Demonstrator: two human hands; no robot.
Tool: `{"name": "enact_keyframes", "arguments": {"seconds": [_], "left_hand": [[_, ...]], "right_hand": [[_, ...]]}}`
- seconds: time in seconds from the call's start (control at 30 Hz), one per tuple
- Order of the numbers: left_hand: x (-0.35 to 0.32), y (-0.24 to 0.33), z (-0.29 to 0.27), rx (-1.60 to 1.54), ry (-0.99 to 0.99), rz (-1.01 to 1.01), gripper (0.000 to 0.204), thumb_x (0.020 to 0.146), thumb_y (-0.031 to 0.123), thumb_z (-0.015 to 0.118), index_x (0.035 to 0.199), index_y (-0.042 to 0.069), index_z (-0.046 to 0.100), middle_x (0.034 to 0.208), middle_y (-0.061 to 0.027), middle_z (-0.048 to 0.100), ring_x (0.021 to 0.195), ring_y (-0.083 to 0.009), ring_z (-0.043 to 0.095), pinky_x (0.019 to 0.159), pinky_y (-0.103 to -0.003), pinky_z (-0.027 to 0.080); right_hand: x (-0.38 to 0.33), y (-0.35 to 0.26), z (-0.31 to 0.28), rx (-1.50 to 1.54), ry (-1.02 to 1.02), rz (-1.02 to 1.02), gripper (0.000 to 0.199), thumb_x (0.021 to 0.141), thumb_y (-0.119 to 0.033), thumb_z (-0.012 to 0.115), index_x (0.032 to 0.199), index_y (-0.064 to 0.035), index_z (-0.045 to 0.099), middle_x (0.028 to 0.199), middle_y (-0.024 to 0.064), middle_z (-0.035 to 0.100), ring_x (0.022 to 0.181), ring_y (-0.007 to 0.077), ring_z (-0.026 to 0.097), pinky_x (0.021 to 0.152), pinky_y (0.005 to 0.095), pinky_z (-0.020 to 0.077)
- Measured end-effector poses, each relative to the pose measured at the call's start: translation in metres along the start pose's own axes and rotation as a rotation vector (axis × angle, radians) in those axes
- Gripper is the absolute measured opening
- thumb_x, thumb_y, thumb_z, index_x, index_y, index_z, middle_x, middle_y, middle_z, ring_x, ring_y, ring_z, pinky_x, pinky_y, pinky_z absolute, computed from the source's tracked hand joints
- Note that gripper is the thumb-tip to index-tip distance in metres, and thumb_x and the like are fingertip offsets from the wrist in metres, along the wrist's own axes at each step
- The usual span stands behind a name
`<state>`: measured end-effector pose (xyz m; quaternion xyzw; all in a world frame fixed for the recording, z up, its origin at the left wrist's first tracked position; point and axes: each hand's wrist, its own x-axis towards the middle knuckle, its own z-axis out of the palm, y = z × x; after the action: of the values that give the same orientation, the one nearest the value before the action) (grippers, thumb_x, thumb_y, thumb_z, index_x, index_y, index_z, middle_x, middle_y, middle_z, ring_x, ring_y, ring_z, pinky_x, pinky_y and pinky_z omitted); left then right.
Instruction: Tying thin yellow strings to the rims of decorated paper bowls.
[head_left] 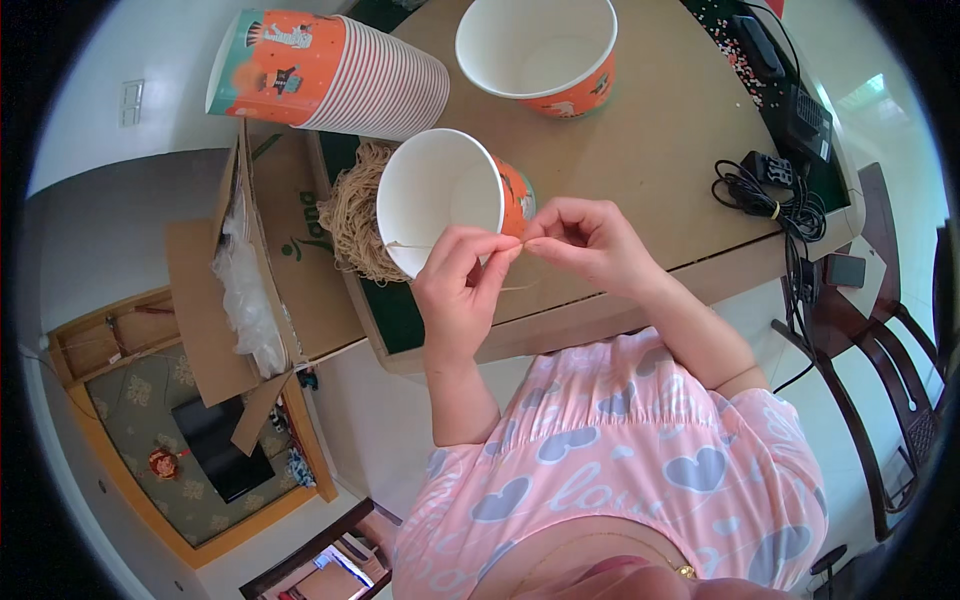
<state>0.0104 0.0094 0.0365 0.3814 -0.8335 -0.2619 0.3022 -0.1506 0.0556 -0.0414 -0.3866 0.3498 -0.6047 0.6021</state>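
My left hand (462, 290) and my right hand (592, 245) meet fingertip to fingertip at the near side of a white-lined paper bucket (440, 185). Each thumb and forefinger is pinched on a thin tan string (408, 246). One part of the string crosses the bucket's mouth; a short end hangs below the fingers. Orange with printed figures covers the bucket's outside, and it tilts toward me. A loose heap of the same tan string (358, 218) lies against its left side. My fingers hide the middle of the string.
Nested orange and green paper buckets (330, 75) lie on their side at the far left. Another bucket (540, 50) stands at the back. An open cardboard box (275, 240) with clear plastic adjoins the table's left edge. Black cables (785, 205) hang over the right edge, near dark chairs (890, 370).
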Motion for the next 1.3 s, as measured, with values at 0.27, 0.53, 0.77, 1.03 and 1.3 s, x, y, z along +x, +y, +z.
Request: {"name": "enact_keyframes", "arguments": {"seconds": [0.27,0.53,0.77,1.03,1.3], "left_hand": [[-0.001,-0.002,0.004,0.004,-0.01,-0.053,0.01,0.087,0.008,0.069,0.086,0.003,0.06,0.081,-0.004,0.057,0.055,-0.0109,0.046,0.049,-0.024,0.038],[0.012,-0.021,0.004,0.024,0.074,-0.104,0.008,0.089,0.005,0.064,0.096,0.002,0.067,0.084,-0.0037,0.059,0.058,-0.0098,0.045,0.053,-0.024,0.039],[0.024,-0.012,0.0,0.069,-0.061,-0.294,0.019,0.087,0.007,0.067,0.105,0.004,0.069,0.089,-0.0039,0.063,0.056,-0.0085,0.045,0.052,-0.025,0.04],[0.015,0.002,-0.012,0.176,-0.326,-0.372,0.027,0.081,0.006,0.07,0.108,0.004,0.068,0.077,0.0013,0.06,0.055,-0.0036,0.034,0.05,-0.022,0.031],[0.015,-0.013,-0.014,-0.018,-0.192,-0.299,0.017,0.091,0.009,0.062,0.105,0.001,0.069,0.083,-0.0046,0.062,0.06,-0.0081,0.047,0.056,-0.024,0.04]], "right_hand": [[-0.001,0.001,0.011,-0.193,0.113,-0.183,0.009,0.086,-0.001,0.068,0.094,-0.0009,0.066,0.07,-0.0069,0.048,0.06,-0.0004,0.038,0.051,0.0179,0.0307],[0.015,0.007,0.003,-0.403,0.277,-0.168,0.008,0.083,-0.002,0.069,0.086,0.0,0.061,0.064,-0.0023,0.044,0.057,0.004,0.037,0.051,0.0221,0.0325],[0.023,0.011,0.001,-0.437,0.274,-0.313,0.008,0.083,-0.002,0.067,0.086,0.0016,0.06,0.079,0.0033,0.054,0.063,0.0076,0.049,0.055,0.0236,0.0411],[0.027,0.014,-0.004,-0.329,0.295,-0.224,0.011,0.082,-0.005,0.066,0.088,0.001,0.06,0.085,0.0093,0.061,0.075,0.019,0.064,0.065,0.0304,0.0532],[0.016,0.018,-0.001,-0.344,0.275,-0.227,0.011,0.082,-0.006,0.066,0.089,0.0003,0.06,0.087,0.0089,0.061,0.081,0.0195,0.064,0.067,0.0313,0.0532]]}}
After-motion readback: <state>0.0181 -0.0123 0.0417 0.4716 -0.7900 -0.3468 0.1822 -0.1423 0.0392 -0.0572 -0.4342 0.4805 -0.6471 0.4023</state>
